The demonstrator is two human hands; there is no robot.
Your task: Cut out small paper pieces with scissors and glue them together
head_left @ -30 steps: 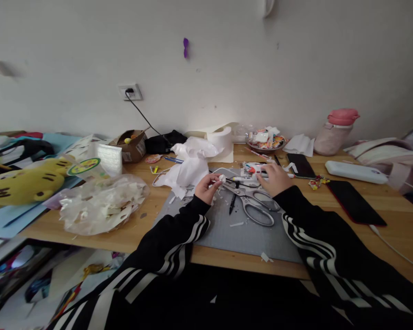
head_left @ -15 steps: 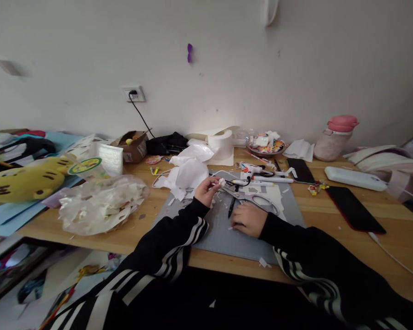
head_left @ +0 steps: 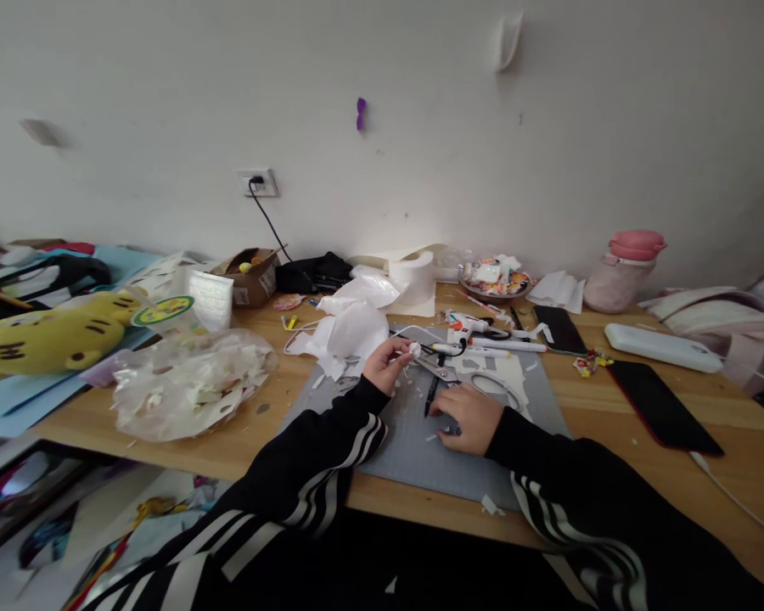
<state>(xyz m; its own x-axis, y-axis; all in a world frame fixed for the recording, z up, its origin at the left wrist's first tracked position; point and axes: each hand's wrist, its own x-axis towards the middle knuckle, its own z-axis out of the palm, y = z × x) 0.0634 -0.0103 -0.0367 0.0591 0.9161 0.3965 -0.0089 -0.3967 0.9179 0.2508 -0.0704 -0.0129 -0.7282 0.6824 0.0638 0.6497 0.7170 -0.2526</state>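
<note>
My left hand [head_left: 385,367] pinches a small white crumpled paper piece [head_left: 413,349] between thumb and fingertips, above the grey cutting mat [head_left: 404,445]. Low over the mat, my right hand [head_left: 469,418] has thumb and fingers parted, with nothing visible between them. A tiny white scrap [head_left: 431,438] lies just beside its thumb. The black pen [head_left: 431,395] rests close to its fingertips. Behind that hand are grey-handled scissors [head_left: 500,388], their blades pointing toward my left hand. A white glue gun [head_left: 466,324] lies farther back near several markers [head_left: 509,344].
White paper sheets [head_left: 356,331] and a paper roll [head_left: 412,278] stand behind my left hand. A plastic bag of scraps [head_left: 191,382] and a yellow plush toy [head_left: 57,335] are left. Phones [head_left: 665,407], a power bank [head_left: 662,348] and a pink-lidded bottle [head_left: 620,271] occupy the right.
My right hand's thumb and fingers have spread apart. My left hand keeps its pinch on the white paper piece. The whole view has shifted slightly, with objects appearing lower.
</note>
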